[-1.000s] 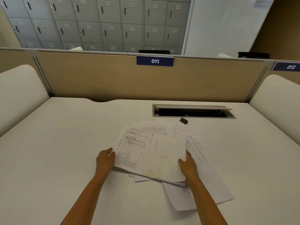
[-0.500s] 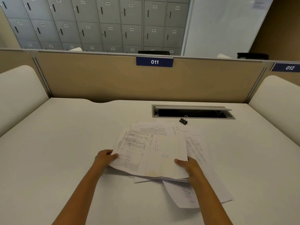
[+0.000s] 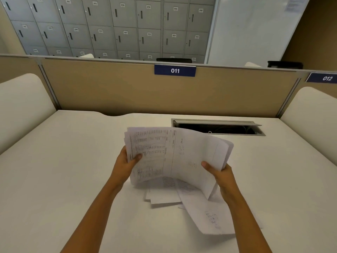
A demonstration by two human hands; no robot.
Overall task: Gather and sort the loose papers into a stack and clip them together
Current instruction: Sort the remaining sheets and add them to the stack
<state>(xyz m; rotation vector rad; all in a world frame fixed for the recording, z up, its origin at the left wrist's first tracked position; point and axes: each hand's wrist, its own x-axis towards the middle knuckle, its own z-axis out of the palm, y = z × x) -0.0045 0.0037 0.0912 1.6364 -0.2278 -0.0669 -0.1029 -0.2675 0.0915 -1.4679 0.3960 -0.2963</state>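
A bundle of printed papers is lifted off the white desk and tilted up toward me. My left hand grips its left edge, thumb on the top sheet. My right hand grips the right lower edge, thumb on top, fingers behind. A few sheets hang lower from the bundle, among them a long sheet with handwriting and a smaller sheet, which reach down to the desk. The black binder clip is hidden behind the raised papers.
An open cable tray slot is sunk into the desk just behind the papers. A tan partition labelled 011 closes the far side. White curved side panels stand at left and right. Grey lockers fill the background.
Both hands closed on the spread papers and lifted most of them off the desk, tilting them upright. The binder clip, seen earlier near the slot, is now covered.
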